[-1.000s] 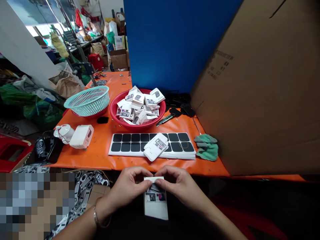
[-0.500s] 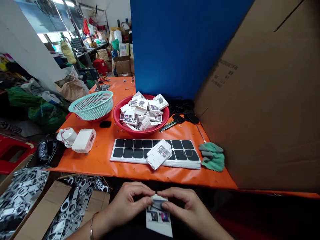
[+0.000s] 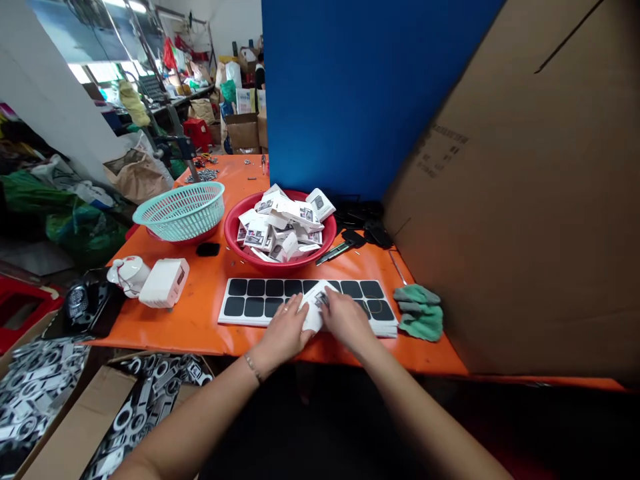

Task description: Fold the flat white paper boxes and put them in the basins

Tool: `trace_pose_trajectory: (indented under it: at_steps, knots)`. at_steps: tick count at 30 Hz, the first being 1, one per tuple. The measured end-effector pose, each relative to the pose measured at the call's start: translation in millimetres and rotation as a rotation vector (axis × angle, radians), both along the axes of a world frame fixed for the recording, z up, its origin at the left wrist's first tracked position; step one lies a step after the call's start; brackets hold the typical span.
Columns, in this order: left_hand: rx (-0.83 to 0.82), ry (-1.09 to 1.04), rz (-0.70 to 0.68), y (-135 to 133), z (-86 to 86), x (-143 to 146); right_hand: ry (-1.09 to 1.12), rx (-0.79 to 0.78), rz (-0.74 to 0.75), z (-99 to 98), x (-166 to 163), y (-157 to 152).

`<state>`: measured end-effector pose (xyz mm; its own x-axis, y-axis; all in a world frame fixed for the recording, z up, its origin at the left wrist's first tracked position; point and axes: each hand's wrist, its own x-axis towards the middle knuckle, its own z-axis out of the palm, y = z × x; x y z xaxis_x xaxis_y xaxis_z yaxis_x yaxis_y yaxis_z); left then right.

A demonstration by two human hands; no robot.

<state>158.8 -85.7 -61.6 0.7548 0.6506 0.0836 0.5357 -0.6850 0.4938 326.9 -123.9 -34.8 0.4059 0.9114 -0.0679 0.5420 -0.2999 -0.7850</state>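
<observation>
On the table, a small stack of flat white printed boxes (image 3: pixel 314 313) rests at a slant on sheets of black square stickers (image 3: pixel 255 307). My left hand (image 3: pixel 286 333) grips the stack's left edge, with the thumb at its lower end. From the right, my right hand (image 3: pixel 346 319) has its fingers closed on the upper box; part of the print is covered. Behind them, a red bowl (image 3: pixel 280 266) is heaped with folded white boxes (image 3: pixel 257 233).
A mint basket (image 3: pixel 181 213), a white box-shaped device (image 3: pixel 164 283) and a white round container (image 3: pixel 129 273) stand left. A green cloth (image 3: pixel 420 312) and a box cutter (image 3: pixel 334 252) lie right. Tall cardboard (image 3: pixel 525 220) bounds the right; cartons of grey parts (image 3: pixel 135 413) sit lower left.
Both hands have moved from over the lap up to the flat boxes on the table. The printed box they held is out of them, and another box lies atop the bowl's heap.
</observation>
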Motion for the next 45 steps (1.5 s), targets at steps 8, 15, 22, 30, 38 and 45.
trace_pose_trajectory:
  at_steps: [8,15,22,30,38,45]
  knots:
    - [0.081,0.054,-0.036,6,-6.5,9,0.054,-0.052,-0.076,-5.7,22,16]
    - [0.253,-0.208,-0.027,16,62.2,7,0.461,0.097,0.021,33.6,22,-32]
    - [0.227,-0.209,-0.387,2,81.1,-24,1.405,-0.122,0.305,48.4,0,-92]
    - [0.365,-0.009,-0.474,-16,68.1,-48,1.385,-0.189,0.399,57.9,-16,-88]
    - [-0.747,-0.608,0.341,-41,67.9,-31,0.628,0.241,0.001,53.5,-31,-78]
    - [-1.008,-0.681,0.380,-72,47.6,-39,0.840,0.034,0.197,28.7,-24,-87]
